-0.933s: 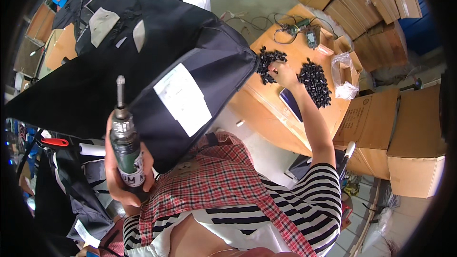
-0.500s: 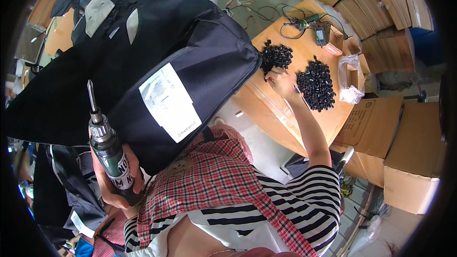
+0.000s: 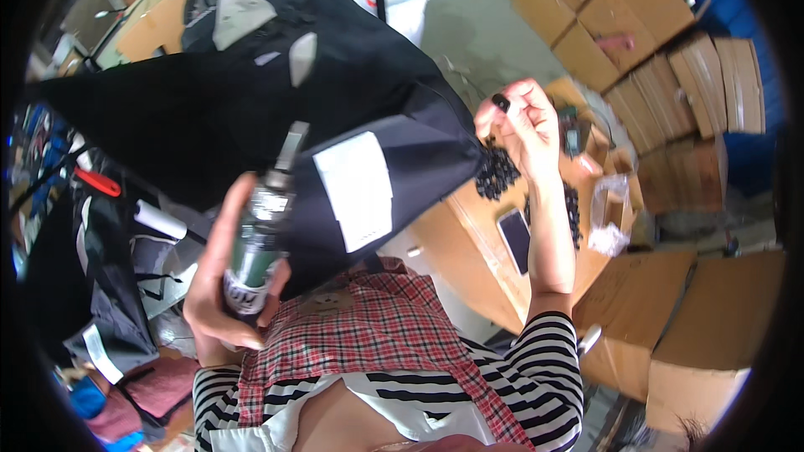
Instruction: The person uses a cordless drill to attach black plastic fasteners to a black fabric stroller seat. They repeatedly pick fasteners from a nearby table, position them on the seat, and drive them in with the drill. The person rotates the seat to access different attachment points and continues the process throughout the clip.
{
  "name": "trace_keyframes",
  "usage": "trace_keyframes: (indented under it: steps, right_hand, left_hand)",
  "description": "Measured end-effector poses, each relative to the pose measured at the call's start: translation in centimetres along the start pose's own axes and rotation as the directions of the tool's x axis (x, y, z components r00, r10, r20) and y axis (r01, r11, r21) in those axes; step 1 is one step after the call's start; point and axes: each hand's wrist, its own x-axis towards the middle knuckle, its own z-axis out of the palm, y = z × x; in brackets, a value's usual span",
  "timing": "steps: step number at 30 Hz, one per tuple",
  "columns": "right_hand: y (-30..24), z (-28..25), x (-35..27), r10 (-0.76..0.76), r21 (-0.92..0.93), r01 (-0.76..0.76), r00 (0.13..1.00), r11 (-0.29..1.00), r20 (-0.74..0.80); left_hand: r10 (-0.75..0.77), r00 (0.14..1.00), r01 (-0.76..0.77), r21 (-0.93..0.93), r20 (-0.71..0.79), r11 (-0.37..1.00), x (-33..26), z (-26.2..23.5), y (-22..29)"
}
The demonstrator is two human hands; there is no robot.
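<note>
My left hand (image 3: 209,289) is wrapped round a dark green and black power screwdriver (image 3: 256,238), its bit pointing up and blurred by motion. Between the fingertips of my right hand (image 3: 536,130) is a small black plastic piece (image 3: 501,102), raised above the table. A large black fabric cover (image 3: 377,59) with a white label (image 3: 358,192) spreads between my hands; I cannot tell what is beneath it. Two piles of similar black pieces lie on the wooden table (image 3: 448,238): one pile (image 3: 498,174) beside the fabric's corner, the other pile (image 3: 573,209) partly hidden by my right forearm.
A phone (image 3: 513,238) lies on the table near my forearm. Farther back are a clear plastic bag (image 3: 610,209) and a dark device (image 3: 573,136). Cardboard boxes (image 3: 636,301) stand along the right. At the left hangs more black fabric near a red-handled item (image 3: 98,182).
My right hand has risen from the far pile, now pinching a small black piece. My left hand has moved up and right with the screwdriver. The phone shows more fully.
</note>
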Motion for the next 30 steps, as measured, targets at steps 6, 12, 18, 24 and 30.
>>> trace_keyframes:
  steps: [6, 12, 18, 24, 30]
  right_hand:
    - [-1.6, 11.9, 8.5, -0.009, 0.021, -0.002, 0.853, 1.000, 0.522]
    - [-2.3, 17.5, 11.3, 0.087, -0.165, 0.021, 0.781, 0.986, 0.618]
    - [-2.4, 19.4, 11.7, 0.113, -0.142, -0.026, 0.754, 0.989, 0.647]
    - [-4.8, 21.0, 11.3, 0.153, -0.414, 0.128, 0.799, 0.901, 0.582]
    - [-6.4, 23.9, 10.8, 0.063, -0.347, 0.166, 0.824, 0.923, 0.564]
  left_hand:
    - [-0.160, 0.982, 0.112, 0.368, 0.103, 0.923, -1.5, 2.1, 4.0]
    - [-0.076, 0.994, 0.046, 0.331, 0.079, 0.943, -3.7, 1.3, 5.1]
    - [-0.033, 0.984, -0.017, 0.280, 0.173, 0.960, -4.4, -0.5, 5.7]
    - [-0.030, 0.965, -0.026, 0.206, 0.260, 0.978, -4.3, -2.0, 6.3]
    - [0.074, 0.908, -0.095, 0.030, 0.413, 0.995, -4.0, -4.0, 5.3]
